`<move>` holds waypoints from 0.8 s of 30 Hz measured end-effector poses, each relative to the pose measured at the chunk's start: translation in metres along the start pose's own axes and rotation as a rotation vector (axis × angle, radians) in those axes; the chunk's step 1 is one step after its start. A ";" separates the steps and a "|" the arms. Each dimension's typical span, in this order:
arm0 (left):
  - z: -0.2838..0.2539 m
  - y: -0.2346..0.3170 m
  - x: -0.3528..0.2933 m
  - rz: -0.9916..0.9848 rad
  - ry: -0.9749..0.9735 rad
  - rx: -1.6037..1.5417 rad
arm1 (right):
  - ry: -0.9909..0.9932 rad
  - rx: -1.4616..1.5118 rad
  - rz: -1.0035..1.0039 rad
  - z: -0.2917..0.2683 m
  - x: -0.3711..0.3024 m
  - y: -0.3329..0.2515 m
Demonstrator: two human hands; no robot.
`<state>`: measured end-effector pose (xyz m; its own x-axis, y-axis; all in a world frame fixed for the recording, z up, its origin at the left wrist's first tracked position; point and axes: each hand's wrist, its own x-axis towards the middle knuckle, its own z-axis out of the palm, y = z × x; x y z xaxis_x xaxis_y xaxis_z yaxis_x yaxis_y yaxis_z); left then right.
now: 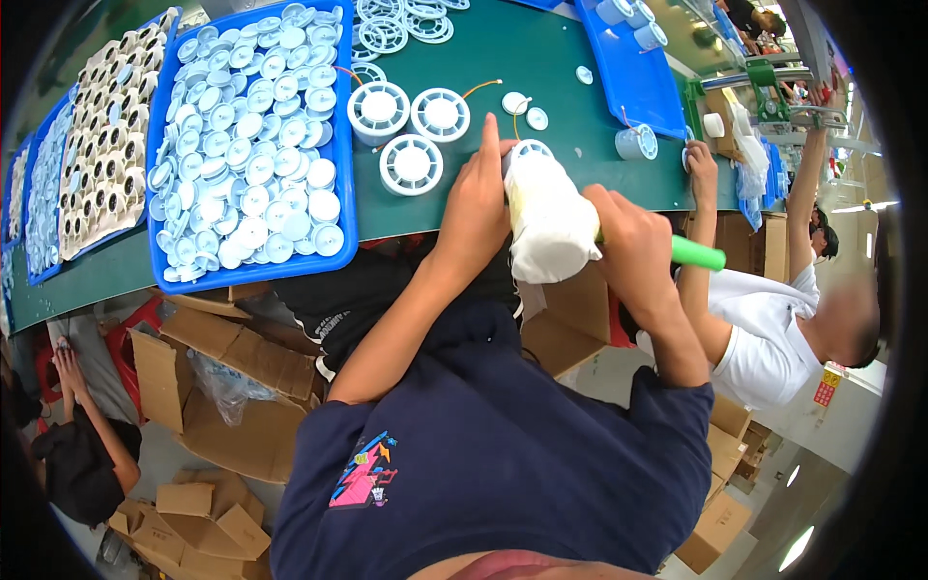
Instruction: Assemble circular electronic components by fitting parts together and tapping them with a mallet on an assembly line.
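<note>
My left hand (476, 208) rests at the near edge of the green table, its fingers against a white round slotted part (531, 151) and the top of a white cloth-wrapped bundle (549, 220). My right hand (633, 242) grips the bundle's lower side together with a tool that has a bright green handle (698, 253) sticking out to the right. Three more white slotted round parts (411, 162) lie just left of my left hand, two with thin orange wires. Small white caps (515, 102) lie beyond them.
A blue tray (345, 198) heaped with several white discs stands at the left, more trays of parts beyond it. Another blue tray (628, 82) is at the back right. A person in a white shirt (764, 329) works at my right. Cardboard boxes (242, 425) crowd the floor.
</note>
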<state>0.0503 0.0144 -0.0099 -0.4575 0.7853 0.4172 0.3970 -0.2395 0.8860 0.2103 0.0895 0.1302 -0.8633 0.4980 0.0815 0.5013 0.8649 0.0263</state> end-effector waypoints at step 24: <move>0.006 0.001 -0.003 0.000 0.023 0.029 | -0.135 0.201 0.286 0.000 0.046 0.034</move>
<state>0.0571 0.0155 -0.0120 -0.4757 0.7718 0.4219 0.4198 -0.2223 0.8800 0.1880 0.1415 0.1350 -0.6963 0.7139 -0.0749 0.7138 0.6778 -0.1762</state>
